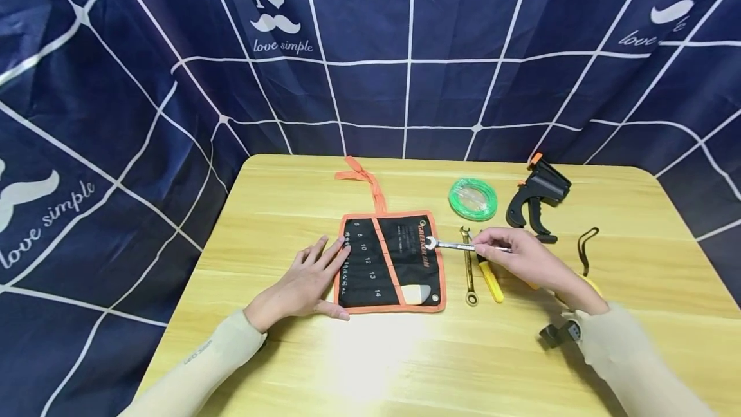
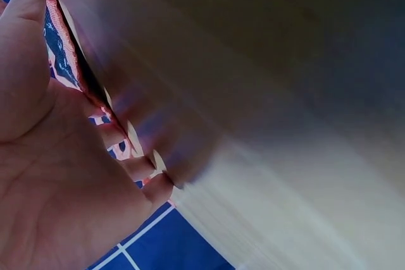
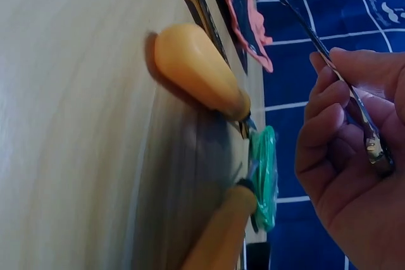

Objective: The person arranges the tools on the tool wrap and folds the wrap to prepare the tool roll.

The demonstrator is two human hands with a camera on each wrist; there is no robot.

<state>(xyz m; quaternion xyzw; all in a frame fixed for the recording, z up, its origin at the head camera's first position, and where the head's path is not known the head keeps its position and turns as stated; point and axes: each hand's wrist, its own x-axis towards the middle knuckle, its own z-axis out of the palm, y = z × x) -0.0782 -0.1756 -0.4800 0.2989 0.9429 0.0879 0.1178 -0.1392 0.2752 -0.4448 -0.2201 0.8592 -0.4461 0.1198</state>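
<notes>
A black tool pouch with orange trim lies flat on the table, its pocket column numbered 6 to 14. My left hand rests with spread fingers on the pouch's left edge. Above the table, my right hand pinches a silver combination wrench between thumb and fingers. Its open end points left and overlaps the pouch's right border. In the right wrist view the wrench slants across the curled fingers. Below that hand lie another wrench and a yellow-handled screwdriver.
Behind the right hand lie a green coil in clear wrap and a black clamp with orange tips. An orange tie runs from the pouch's far edge. A black loop strap is at the right. Dark blue cloth hangs around the table.
</notes>
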